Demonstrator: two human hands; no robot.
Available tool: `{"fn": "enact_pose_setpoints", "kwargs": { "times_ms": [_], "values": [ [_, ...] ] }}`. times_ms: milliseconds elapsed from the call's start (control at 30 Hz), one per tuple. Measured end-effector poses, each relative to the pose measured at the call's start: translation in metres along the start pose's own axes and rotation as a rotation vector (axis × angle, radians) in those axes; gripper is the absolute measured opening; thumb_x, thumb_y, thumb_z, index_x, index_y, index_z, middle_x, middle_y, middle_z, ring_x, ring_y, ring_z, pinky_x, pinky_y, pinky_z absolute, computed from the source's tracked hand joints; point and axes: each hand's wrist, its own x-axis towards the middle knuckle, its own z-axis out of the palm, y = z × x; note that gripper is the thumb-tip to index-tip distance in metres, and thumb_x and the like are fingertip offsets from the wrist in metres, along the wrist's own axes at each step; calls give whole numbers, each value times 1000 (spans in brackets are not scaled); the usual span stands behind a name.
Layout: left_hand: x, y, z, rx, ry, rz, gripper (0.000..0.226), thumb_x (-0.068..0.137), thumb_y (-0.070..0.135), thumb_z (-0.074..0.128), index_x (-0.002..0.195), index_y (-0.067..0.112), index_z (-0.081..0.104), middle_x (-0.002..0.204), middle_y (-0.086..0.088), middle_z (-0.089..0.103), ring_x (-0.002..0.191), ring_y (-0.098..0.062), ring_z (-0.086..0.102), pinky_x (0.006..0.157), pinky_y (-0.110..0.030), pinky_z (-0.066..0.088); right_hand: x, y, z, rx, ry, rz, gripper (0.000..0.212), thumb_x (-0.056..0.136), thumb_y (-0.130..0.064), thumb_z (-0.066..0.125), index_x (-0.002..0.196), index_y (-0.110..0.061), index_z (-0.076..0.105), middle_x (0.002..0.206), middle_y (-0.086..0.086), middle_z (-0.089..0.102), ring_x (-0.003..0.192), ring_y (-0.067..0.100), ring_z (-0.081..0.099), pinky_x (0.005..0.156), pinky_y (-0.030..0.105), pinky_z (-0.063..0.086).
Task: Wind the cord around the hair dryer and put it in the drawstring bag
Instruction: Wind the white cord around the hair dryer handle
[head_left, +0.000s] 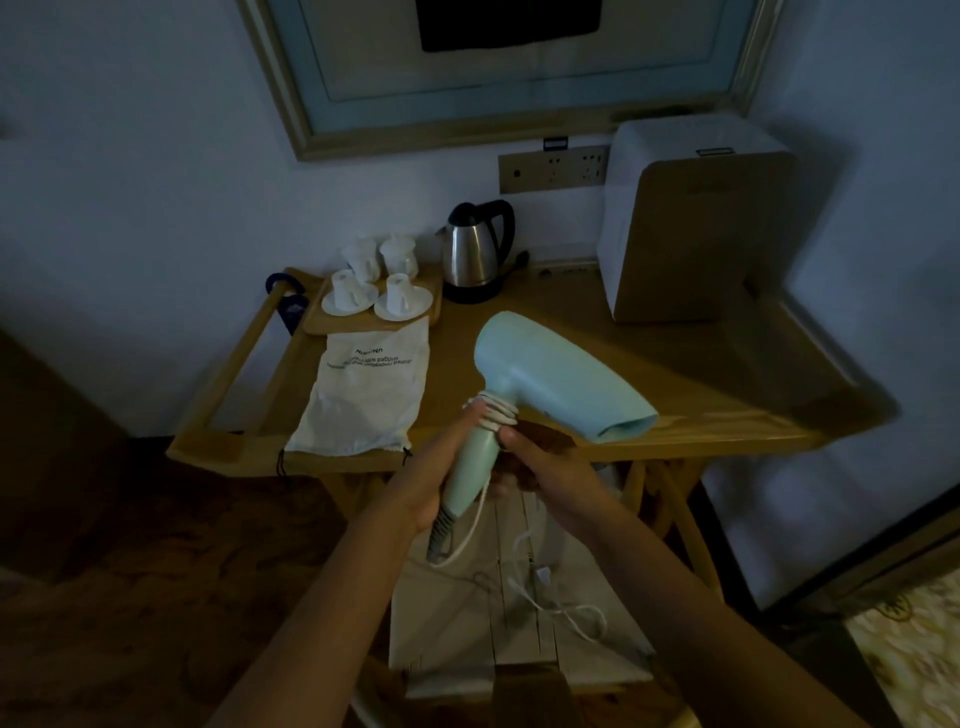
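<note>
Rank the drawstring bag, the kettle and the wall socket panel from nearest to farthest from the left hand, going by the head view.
Measured from the left hand, which grips the hair dryer by its handle:
1. Drawstring bag: flat on the table, just beyond and left of the hand.
2. Kettle: standing farther back on the table, near the wall.
3. Wall socket panel: on the wall above and behind the kettle.
</note>
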Motion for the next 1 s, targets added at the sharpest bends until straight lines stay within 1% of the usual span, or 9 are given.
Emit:
{"fn": "enact_pose_setpoints", "kwargs": {
  "times_ms": [67,167,267,333,433,600,733,833,1000],
  "values": [
    [-4,-5,-3,116,-2,-1,26,86,42,57,101,21,62,89,-15,68,78,-29,67,75,-47,58,2,-4,-3,-10,28,-12,13,89,-24,57,86,-24,70,55,-11,60,50,3,53,51,23,40],
    [-9,-9,-2,344,43,67,34,85,37,61,112,16,54,80,-10,70,65,-21,69,60,-34,58,5,-8,-9,-22,54,-16,27,89,-24,57,66,-32,66,42,-11,37,41,3,32,45,22,26],
    [-4,1,-2,541,137,138,36,84,40,61,104,11,58,83,-11,67,69,-23,69,65,-39,60,6,-9,-10,38,30,-19,22,90,-22,56,74,-31,68,49,-9,31,42,4,27,42,18,24],
    [-2,5,-2,609,138,179,33,84,42,61,97,12,59,74,-6,67,57,-18,66,58,-35,58,6,-9,-10,72,41,-25,20,90,-23,56,76,-30,69,51,-7,29,43,4,26,41,18,23],
    [-4,-1,-1,384,52,159,32,87,44,56,92,12,61,60,-2,68,43,-15,57,43,-26,47,7,-7,-13,42,44,-28,16,89,-25,57,78,-25,68,50,-7,32,42,4,28,41,18,24],
    [-4,-14,6,66,3,97,31,90,40,53,94,10,60,57,-4,61,35,-10,42,36,-17,35,9,1,-17,29,3,-5,16,91,-26,55,89,-16,68,58,-7,52,45,5,31,43,20,24],
    [-1,-12,2,-61,29,60,39,91,40,49,102,4,59,61,-7,56,33,-8,39,33,-16,31,1,12,-34,-34,-83,66,31,94,-24,46,73,-24,68,62,2,42,53,12,32,48,24,26],
    [3,-3,-15,-198,62,8,47,91,47,45,103,1,53,58,-7,53,28,-7,35,31,-14,28,-12,27,-55,-55,-198,139,30,94,-20,41,80,-9,65,62,3,43,59,16,37,56,24,34],
    [5,18,-43,-146,55,-25,53,88,58,38,84,8,53,46,-1,50,24,-6,29,30,-10,23,-22,31,-75,-304,-360,234,31,91,-28,45,88,-4,64,66,1,50,61,10,47,61,23,39]
  ]
}}
